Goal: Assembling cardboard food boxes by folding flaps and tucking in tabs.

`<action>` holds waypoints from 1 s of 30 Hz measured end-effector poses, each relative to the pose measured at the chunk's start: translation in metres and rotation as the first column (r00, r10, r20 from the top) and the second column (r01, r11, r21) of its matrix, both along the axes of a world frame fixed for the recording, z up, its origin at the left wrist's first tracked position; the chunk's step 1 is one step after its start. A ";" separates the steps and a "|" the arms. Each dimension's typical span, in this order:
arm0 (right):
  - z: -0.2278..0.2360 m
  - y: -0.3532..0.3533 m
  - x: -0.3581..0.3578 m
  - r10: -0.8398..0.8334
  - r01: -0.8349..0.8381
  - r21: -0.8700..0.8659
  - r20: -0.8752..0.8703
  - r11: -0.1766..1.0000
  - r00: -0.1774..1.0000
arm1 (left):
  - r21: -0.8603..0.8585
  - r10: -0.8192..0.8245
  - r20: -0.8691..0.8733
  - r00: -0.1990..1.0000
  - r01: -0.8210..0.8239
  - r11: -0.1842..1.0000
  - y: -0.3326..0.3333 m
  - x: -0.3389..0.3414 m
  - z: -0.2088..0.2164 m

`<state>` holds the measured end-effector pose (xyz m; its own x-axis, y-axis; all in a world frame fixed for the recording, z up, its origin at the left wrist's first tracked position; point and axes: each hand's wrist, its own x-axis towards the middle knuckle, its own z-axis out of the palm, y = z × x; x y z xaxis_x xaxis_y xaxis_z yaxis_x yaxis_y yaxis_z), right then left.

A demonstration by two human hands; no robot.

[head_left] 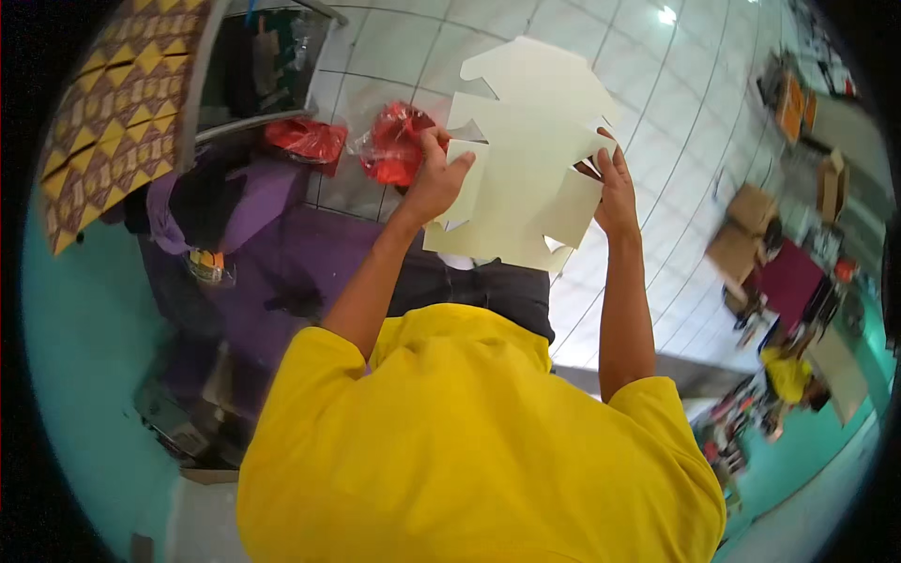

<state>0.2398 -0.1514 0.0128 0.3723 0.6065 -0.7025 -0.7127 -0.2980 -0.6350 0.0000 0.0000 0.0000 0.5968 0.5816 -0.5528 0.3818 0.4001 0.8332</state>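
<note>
In front of me I hold up a cream die-cut cardboard box blank (526,169), mostly unfolded, with cut-outs and flaps along its sides. My left hand (439,183) grips a flap at its left edge, thumb on the near face and fingers bent around it. At the right edge my right hand (615,188) is closed on another flap, its fingertips partly behind the card. The underside of the blank is hidden. Just beyond my left hand lies a red bundle in clear plastic (394,145) on the floor.
A second red plastic-wrapped bundle (305,141) lies farther left. Purple cloth-covered seating (291,253) is at my left, below a yellow-and-brown patterned tabletop (127,103). White tiles (676,188) cover the floor. Cardboard boxes (741,235) and clutter line the right; a person in yellow (788,375) is there.
</note>
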 end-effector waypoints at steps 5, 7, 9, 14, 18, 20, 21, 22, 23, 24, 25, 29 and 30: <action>-0.111 -0.052 -0.085 -0.230 0.230 -0.005 -0.013 0.973 0.973 | -0.719 0.101 0.091 0.991 -0.005 0.695 0.014 -0.040 -0.090; -0.139 -0.108 -0.124 -0.305 0.300 -0.095 -0.045 0.949 0.951 | -0.853 -0.029 0.166 0.986 0.158 0.497 -0.018 -0.054 -0.118; -0.187 -0.136 -0.161 -0.429 0.418 -0.119 -0.083 0.901 0.900 | -0.798 -0.192 0.112 0.975 0.203 0.567 -0.042 -0.056 -0.163; -0.334 -0.181 -0.257 -0.646 0.649 -0.122 0.067 0.751 0.761 | -0.704 -0.485 -0.069 0.872 0.302 0.643 -0.097 -0.081 -0.277; -0.405 -0.208 -0.368 -0.573 0.602 -0.263 0.185 0.754 0.798 | -0.732 -0.632 -0.202 0.748 0.314 0.605 -0.122 -0.154 -0.337; -0.431 -0.179 -0.393 -0.127 0.321 -0.396 0.443 0.861 0.887 | -0.686 -0.727 -0.050 0.685 0.506 0.523 -0.115 -0.168 -0.377; -0.440 -0.170 -0.411 0.389 0.042 -0.615 0.548 0.787 0.741 | -0.680 -0.737 -0.048 0.674 0.519 0.518 -0.115 -0.183 -0.393; -0.446 -0.171 -0.426 0.379 0.055 -0.619 0.546 0.783 0.747 | -0.625 -0.794 -0.052 0.605 0.601 0.498 -0.116 -0.195 -0.397; -0.451 -0.166 -0.438 0.078 0.215 -0.525 0.480 0.823 0.874 | -0.563 -0.845 -0.059 0.532 0.681 0.469 -0.112 -0.202 -0.399; -0.445 -0.160 -0.458 -0.227 0.372 -0.444 0.346 0.815 0.910 | -0.569 -0.847 -0.072 0.527 0.676 0.469 -0.104 -0.222 -0.394; -0.433 -0.153 -0.474 -0.233 0.374 -0.435 0.344 0.819 0.910 | -0.579 -0.829 -0.097 0.550 0.646 0.497 -0.094 -0.239 -0.391; -0.422 -0.127 -0.530 -0.564 0.712 -0.140 0.514 0.688 0.646 | -0.589 -0.627 -0.099 0.773 0.462 0.663 -0.067 -0.311 -0.401; -0.421 -0.122 -0.558 -0.600 0.744 -0.063 0.546 0.665 0.584 | -0.609 -0.675 -0.053 0.736 0.512 0.606 -0.056 -0.332 -0.400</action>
<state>-0.3184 -0.2739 -0.4078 0.8971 -0.1314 -0.4218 -0.4311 -0.0519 -0.9008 -0.3318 -0.0565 -0.3995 0.4920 -0.2827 -0.8234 0.8550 0.3354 0.3957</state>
